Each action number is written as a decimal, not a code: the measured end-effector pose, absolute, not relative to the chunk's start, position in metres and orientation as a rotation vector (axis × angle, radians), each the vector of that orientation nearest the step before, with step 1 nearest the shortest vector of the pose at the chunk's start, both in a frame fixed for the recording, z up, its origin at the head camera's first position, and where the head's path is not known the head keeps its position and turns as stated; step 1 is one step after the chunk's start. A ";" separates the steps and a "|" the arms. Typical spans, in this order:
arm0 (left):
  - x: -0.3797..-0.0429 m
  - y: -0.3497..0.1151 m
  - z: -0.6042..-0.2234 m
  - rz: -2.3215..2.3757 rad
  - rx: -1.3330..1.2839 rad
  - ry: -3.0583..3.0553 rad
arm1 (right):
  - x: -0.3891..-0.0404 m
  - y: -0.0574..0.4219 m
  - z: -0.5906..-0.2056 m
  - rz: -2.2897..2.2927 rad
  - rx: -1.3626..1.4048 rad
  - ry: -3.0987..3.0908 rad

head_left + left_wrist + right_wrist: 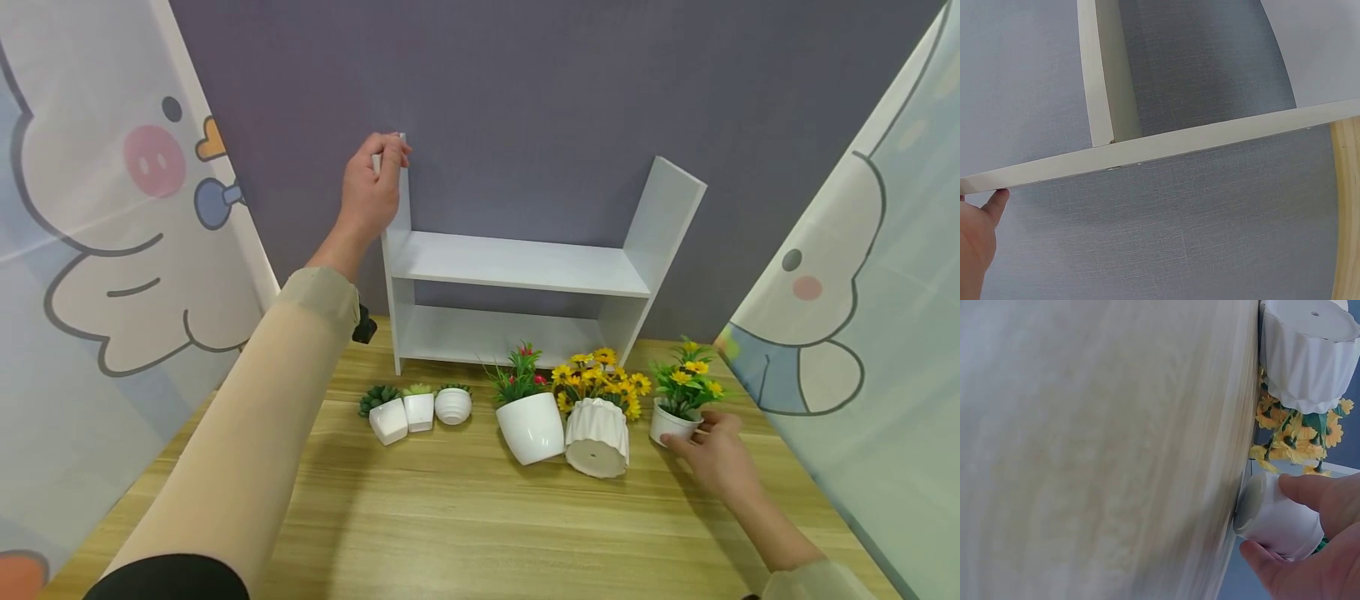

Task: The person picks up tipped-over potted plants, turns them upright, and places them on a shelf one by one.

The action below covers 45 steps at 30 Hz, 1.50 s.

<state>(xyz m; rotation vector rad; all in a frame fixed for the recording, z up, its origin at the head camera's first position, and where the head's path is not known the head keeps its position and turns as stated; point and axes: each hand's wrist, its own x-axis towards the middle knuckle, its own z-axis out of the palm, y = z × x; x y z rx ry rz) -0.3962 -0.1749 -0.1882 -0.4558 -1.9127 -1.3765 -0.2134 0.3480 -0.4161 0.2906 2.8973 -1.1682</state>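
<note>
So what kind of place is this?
Probably a small indoor corner set up for arranging things: there's a white shelf and potted plants on a wood-patterned table, with cartoon panels on both sides.

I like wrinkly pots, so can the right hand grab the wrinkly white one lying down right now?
Probably not yet: the right hand grips the small yellow-flowered pot. The wrinkly white pot lies close by, with nothing seemingly between them, so that hand could probably reach it once free.

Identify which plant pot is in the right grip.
Rightmost white pot in the head view, with yellow flowers: the only one of six the right grip holds.
</note>
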 end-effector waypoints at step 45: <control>-0.393 -0.173 -0.188 -1.344 -0.446 -1.964 | -0.212 0.347 -0.416 -1.370 0.261 2.704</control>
